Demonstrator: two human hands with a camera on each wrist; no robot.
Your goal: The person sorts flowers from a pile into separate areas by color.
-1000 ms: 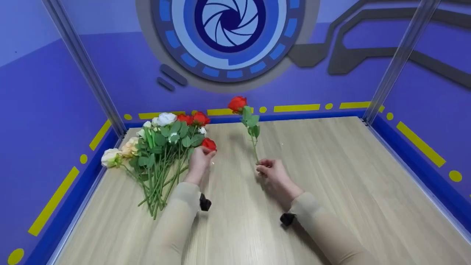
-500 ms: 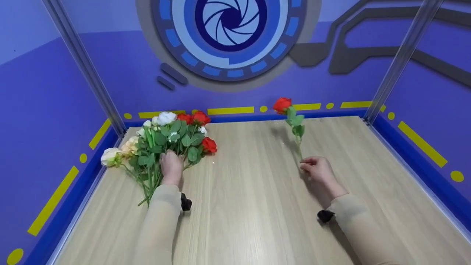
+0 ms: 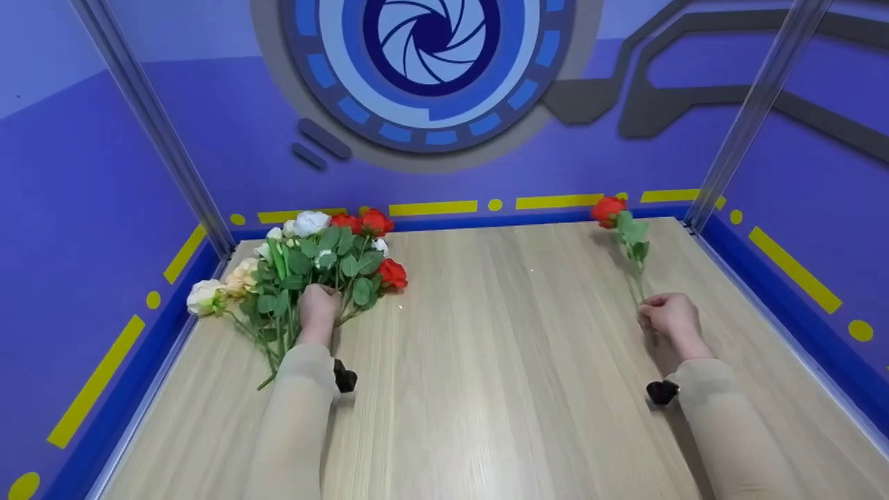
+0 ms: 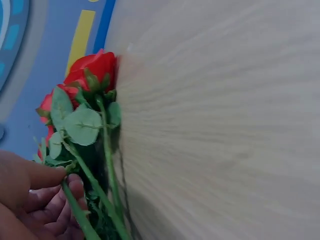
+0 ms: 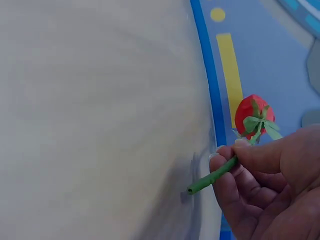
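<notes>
My right hand [image 3: 672, 317] pinches a single red rose [image 3: 608, 211] low on its green stem [image 5: 214, 176], over the right part of the table. The flower leans up and away, toward the back wall. At the left lies a heap of cut flowers with red roses [image 3: 377, 221], a white rose [image 3: 311, 223] and cream blooms [image 3: 205, 297]. Among their stems is my left hand [image 3: 319, 307], thumb and fingertips pinching one green stem [image 4: 79, 210], seen in the left wrist view. Leaves and other stems crowd around those fingers.
The wooden table [image 3: 486, 361] is bounded by a purple-blue back wall [image 3: 229, 139] and two side walls. Metal posts [image 3: 760, 104] stand at the back corners. A small black device [image 3: 344, 376] is on each wrist.
My right hand has carried the red rose to the right. My left hand has moved left from beside the front red rose into the heap's stems.
</notes>
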